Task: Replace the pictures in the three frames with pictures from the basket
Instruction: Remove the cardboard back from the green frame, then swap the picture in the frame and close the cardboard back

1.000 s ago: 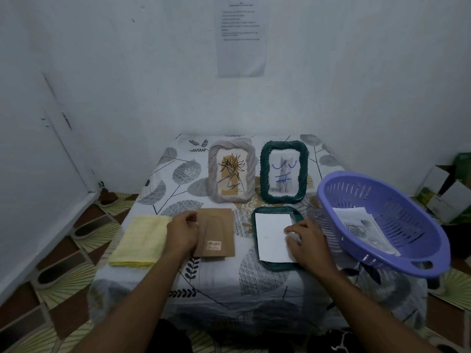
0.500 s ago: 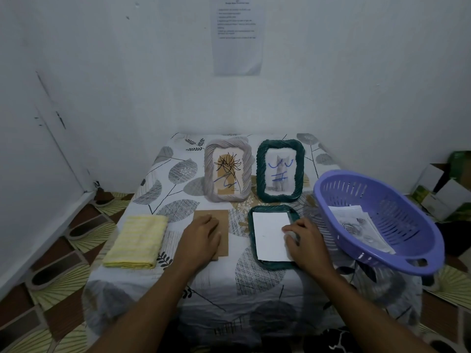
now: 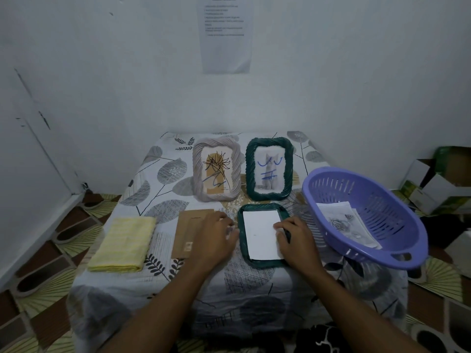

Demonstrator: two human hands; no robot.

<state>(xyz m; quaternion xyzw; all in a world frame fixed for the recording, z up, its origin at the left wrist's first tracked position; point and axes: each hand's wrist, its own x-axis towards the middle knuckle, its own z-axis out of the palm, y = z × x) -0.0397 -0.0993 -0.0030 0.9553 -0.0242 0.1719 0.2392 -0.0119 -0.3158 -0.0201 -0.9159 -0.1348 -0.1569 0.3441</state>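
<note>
A green frame (image 3: pixel 244 253) lies face down on the table's front middle, with a white picture back (image 3: pixel 260 235) set in it. My right hand (image 3: pixel 297 242) grips the frame's right rim, thumb on the paper's edge. My left hand (image 3: pixel 214 240) hovers flat with fingers apart, partly over a brown backing board (image 3: pixel 187 225) just left of the frame. Behind stand a grey frame (image 3: pixel 196 169) with a plant drawing and a second green frame (image 3: pixel 251 169) with a cat picture. A purple basket (image 3: pixel 397 222) at the right holds loose pictures (image 3: pixel 346 224).
A folded yellow cloth (image 3: pixel 123 244) lies at the table's front left. The patterned tablecloth (image 3: pixel 163 171) covers a small table against a white wall. Cardboard boxes (image 3: pixel 438 184) sit on the floor at the right. A printed sheet (image 3: pixel 225 34) hangs on the wall.
My left hand laid the brown backing board flat and slid right across it toward the lying frame. My right hand stayed on the frame's right rim.
</note>
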